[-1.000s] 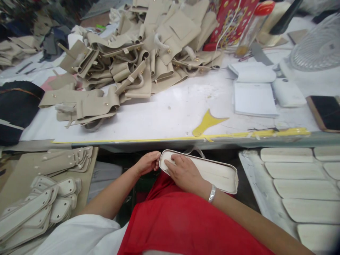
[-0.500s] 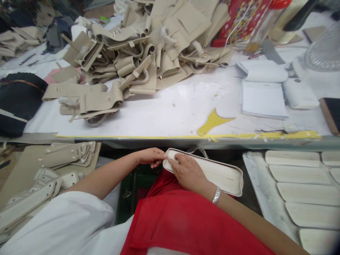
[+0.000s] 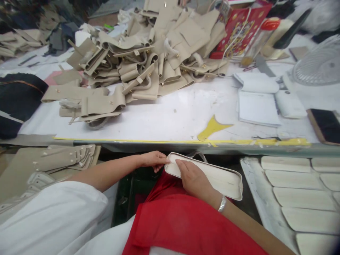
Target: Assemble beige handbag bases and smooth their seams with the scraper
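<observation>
A long white bag piece with rounded corners and a raised edge lies tilted above my lap, its right end lower. My left hand pinches its left end between thumb and fingers. Across its near edge, my right hand grips the piece, thumb and fingers on the inner face near the left end. A pale strap loop sticks up behind the far edge. The underside of the piece is hidden. A red apron covers my lap.
Beige bag parts are heaped on the white table. A yellow template lies by its front edge, a notepad and phone to the right. White panels lie on a board at right; straps at left.
My right hand's fingers have shifted slightly on the bag piece, and my left hand stays at its left end. The whole view has shifted a little.
</observation>
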### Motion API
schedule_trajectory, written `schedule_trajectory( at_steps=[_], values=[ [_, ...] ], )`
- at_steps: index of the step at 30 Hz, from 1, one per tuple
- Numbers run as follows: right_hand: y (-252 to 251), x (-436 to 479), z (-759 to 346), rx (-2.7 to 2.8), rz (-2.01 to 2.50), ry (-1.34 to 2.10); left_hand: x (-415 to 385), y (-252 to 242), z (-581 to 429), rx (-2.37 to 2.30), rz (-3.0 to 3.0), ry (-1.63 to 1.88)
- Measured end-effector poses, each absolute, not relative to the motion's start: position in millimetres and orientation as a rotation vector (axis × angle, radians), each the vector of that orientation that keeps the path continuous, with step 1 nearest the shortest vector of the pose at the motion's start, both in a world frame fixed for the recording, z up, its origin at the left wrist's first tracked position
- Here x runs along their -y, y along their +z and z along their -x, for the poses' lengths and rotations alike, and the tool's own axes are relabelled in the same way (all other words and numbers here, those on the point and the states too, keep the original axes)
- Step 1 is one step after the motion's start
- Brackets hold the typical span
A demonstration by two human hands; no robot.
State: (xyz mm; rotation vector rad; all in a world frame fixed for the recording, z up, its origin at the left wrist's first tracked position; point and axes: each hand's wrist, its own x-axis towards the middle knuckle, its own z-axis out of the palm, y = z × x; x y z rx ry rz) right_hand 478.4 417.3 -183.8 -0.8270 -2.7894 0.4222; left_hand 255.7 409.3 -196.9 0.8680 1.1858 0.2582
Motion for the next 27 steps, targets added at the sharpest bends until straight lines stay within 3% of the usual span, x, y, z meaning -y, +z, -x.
schedule_trajectory(
  at_steps=[6,22,27],
  values=[
    [-178,-407,-480,2.848,0.799,0.336,-390,-224,-259,-1.060,-0.626,0.598],
    [-173,-400,-469,2.852,0.884,0.347,-419,-175,-263,-1.357,-0.877,0.125],
    [-167,-398,-479,2.727,0.882,0.521,-412,-181,-269,-1.462,-0.939,0.175]
  ],
)
